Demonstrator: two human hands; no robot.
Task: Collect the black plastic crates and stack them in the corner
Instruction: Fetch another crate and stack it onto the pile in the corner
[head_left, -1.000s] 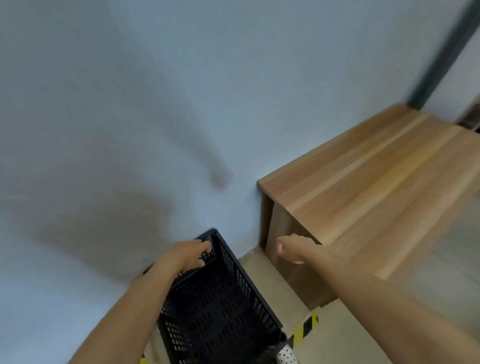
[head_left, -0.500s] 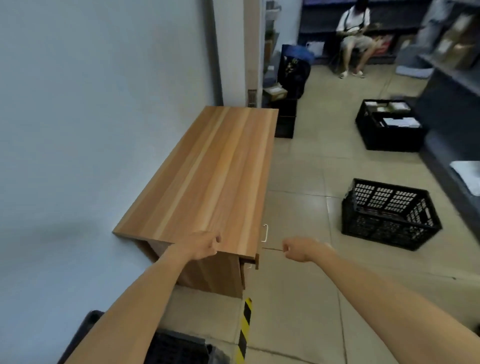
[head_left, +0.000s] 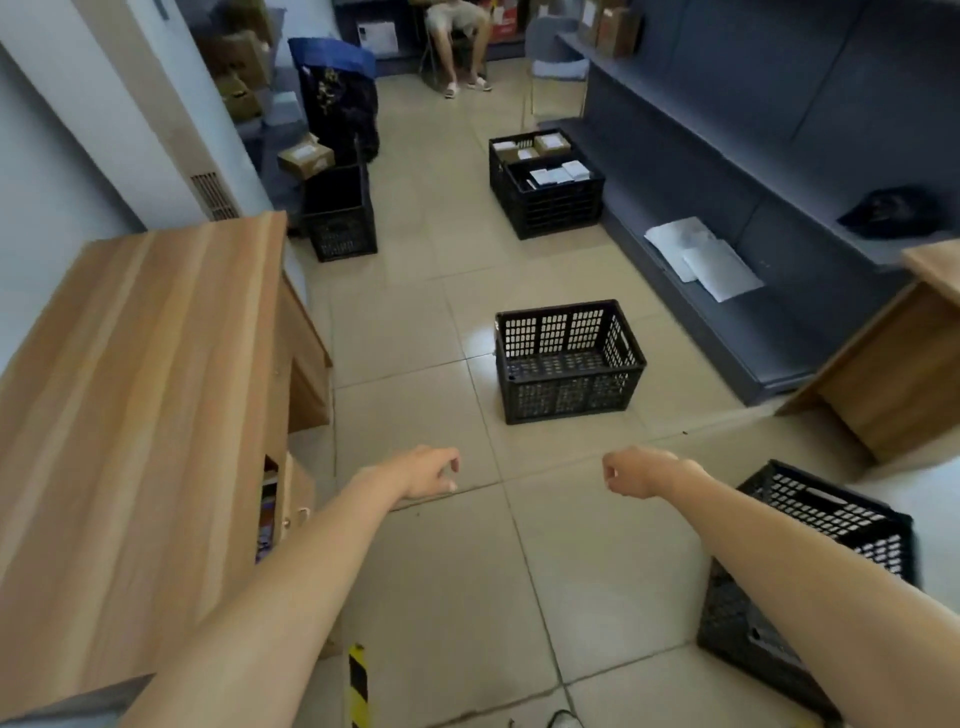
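Both arms are bare, smooth-skinned and slim at the wrists: the left forearm (head_left: 291, 587) and the right forearm (head_left: 810, 566). The left hand (head_left: 428, 470) shows a pale nail on one fingertip; the right hand (head_left: 641, 473) shows rounded knuckles and a light nail.

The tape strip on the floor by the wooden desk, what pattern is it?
The tape strip has black and yellow stripes; head view shows it.

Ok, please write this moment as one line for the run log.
left hand: empty, fingers loose | right hand: empty, fingers curled | empty crate: on floor ahead | second crate: on floor at right
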